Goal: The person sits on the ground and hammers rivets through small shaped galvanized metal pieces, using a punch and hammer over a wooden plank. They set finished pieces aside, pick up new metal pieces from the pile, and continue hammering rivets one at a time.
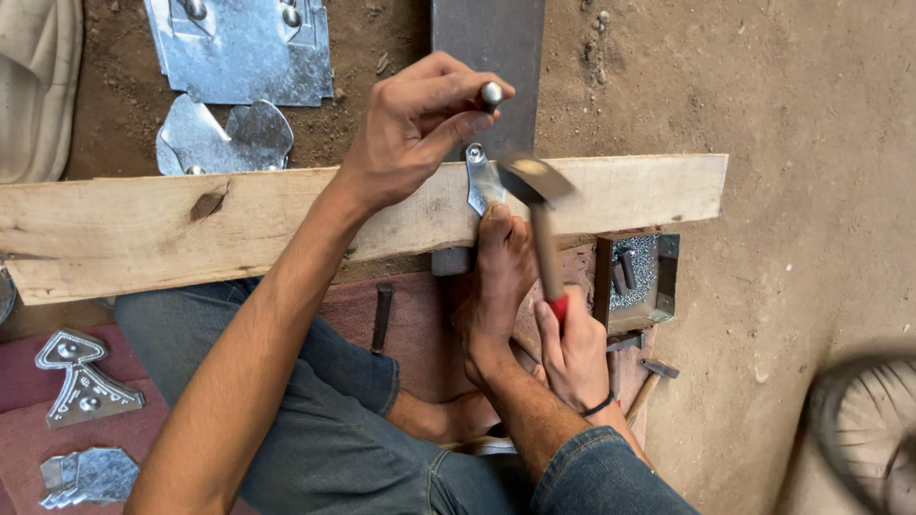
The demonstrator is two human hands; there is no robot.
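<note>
My left hand [420,124] is closed around a steel punch with a rounded top [491,92], held upright over a small shiny metal piece [480,181] on a wooden plank [143,224]. My right hand [572,348] grips the red-ended handle of a hammer; its head [534,177] is blurred just right of the punch. A bare foot [498,277] presses on the plank's near edge below the metal piece. My legs are in blue jeans [324,429].
A dark steel bar [487,38] runs under the plank. Galvanised sheet pieces [239,57] lie beyond it on the dirt. Cut ornamental metal shapes [81,381] rest at lower left. A small box of metal bits [634,277], a second hammer [658,372] and a chisel [382,317] lie nearby.
</note>
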